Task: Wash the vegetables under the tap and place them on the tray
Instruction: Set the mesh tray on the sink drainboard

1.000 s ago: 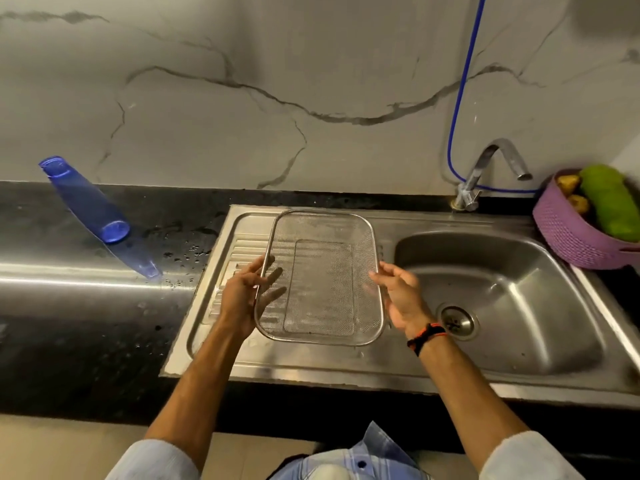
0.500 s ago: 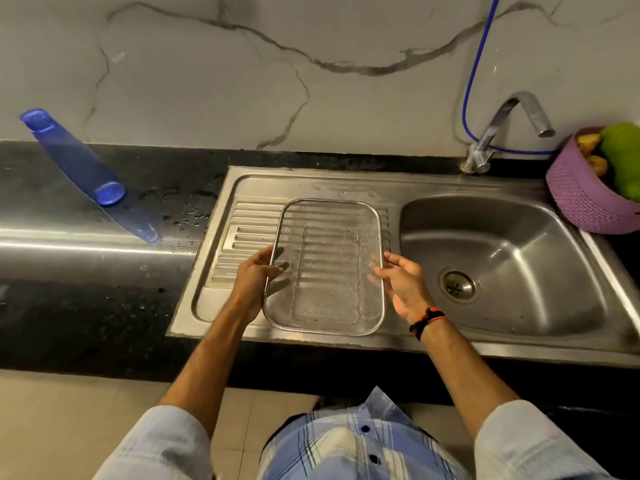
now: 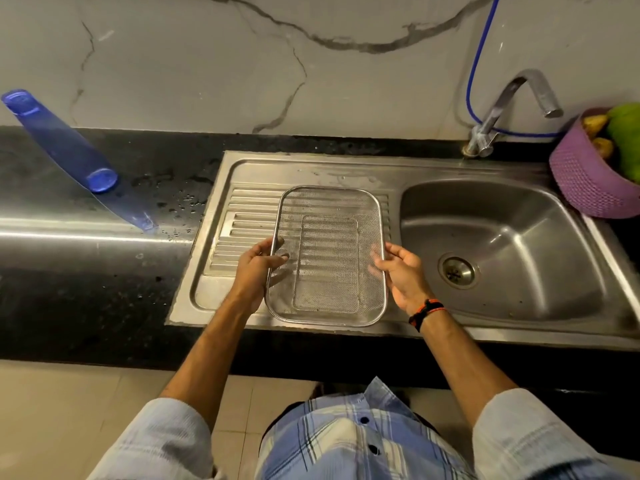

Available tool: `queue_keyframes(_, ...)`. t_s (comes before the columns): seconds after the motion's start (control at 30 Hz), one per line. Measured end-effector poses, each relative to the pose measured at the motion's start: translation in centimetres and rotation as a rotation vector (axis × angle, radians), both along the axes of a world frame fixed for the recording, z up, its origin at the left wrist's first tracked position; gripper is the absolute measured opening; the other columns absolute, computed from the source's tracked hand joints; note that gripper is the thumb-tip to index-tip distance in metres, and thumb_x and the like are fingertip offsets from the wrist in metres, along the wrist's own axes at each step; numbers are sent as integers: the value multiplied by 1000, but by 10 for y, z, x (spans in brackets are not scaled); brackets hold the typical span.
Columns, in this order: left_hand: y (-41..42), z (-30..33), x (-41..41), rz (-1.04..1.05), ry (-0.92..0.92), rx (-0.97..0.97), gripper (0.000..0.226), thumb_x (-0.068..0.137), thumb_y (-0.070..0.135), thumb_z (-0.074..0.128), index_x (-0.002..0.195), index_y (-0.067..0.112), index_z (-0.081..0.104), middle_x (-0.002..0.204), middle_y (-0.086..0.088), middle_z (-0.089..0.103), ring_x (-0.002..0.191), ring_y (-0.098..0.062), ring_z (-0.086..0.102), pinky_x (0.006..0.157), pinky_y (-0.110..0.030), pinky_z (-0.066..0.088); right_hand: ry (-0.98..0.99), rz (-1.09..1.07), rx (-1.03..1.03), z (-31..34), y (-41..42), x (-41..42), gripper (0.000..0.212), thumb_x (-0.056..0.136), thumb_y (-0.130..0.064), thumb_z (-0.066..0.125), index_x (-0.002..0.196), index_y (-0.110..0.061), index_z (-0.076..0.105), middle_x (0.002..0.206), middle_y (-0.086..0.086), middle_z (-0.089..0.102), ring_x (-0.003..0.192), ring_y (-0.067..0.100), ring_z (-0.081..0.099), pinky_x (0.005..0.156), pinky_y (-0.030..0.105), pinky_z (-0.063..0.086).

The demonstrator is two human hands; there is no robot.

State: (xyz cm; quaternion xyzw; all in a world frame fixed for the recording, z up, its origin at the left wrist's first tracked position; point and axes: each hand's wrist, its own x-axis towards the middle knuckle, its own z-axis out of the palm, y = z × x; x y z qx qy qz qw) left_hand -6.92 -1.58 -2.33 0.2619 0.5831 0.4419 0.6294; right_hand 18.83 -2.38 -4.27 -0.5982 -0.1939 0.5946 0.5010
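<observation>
Nearest, the left hand [image 3: 254, 268] and right hand [image 3: 403, 271] pinch the side rims of the wire-mesh tray [image 3: 329, 258], fingers curled around its thin steel frame. Over the last second the tray has come down from a raised tilt and now sits low and nearly flat over the ribbed drainboard [image 3: 242, 220], which suggests it is being set in place to receive washed produce. Beyond lie the smooth steel basin [image 3: 502, 237], the dry curved tap [image 3: 512, 105], and the vegetables [image 3: 623, 133] unwashed in a woven purple basket [image 3: 585, 181].
</observation>
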Motion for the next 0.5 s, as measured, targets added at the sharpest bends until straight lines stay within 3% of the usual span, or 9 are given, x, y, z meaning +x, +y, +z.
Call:
queue_keyframes(0.2, 1, 2, -1, -15, 35, -7, 38, 88, -15, 52, 114, 12, 63, 119, -2, 69, 98, -21, 70, 94, -50, 55, -64, 29, 19, 2, 2, 4, 43, 84, 9, 66, 123, -5, 55, 115, 13, 69, 105, 25, 68, 96, 44, 54)
queue_keyframes(0.33, 7, 6, -3, 17, 116, -2, 48, 88, -9, 60, 133, 6, 51, 119, -5, 67, 89, -16, 69, 79, -38, 58, -127, 42, 33, 2, 8, 8, 43, 81, 6, 68, 121, -8, 57, 113, 12, 70, 104, 26, 69, 97, 45, 53)
queue_keyframes(0.37, 9, 9, -4, 16, 156, 5, 53, 87, -6, 62, 137, 6, 48, 122, -6, 66, 92, -15, 68, 79, -36, 56, -145, 46, 37, 3, 9, 9, 43, 81, 5, 69, 120, -9, 58, 114, 12, 70, 105, 26, 69, 96, 44, 54)
queue_keyframes(0.5, 18, 23, 2, -11, 388, 108, 63, 85, 3, 70, 143, 9, 46, 143, -7, 53, 128, -24, 52, 99, -36, 44, -212, 56, 67, 10, 14, 16, 38, 81, 3, 70, 114, -13, 61, 118, 9, 67, 109, 24, 66, 83, 33, 56)
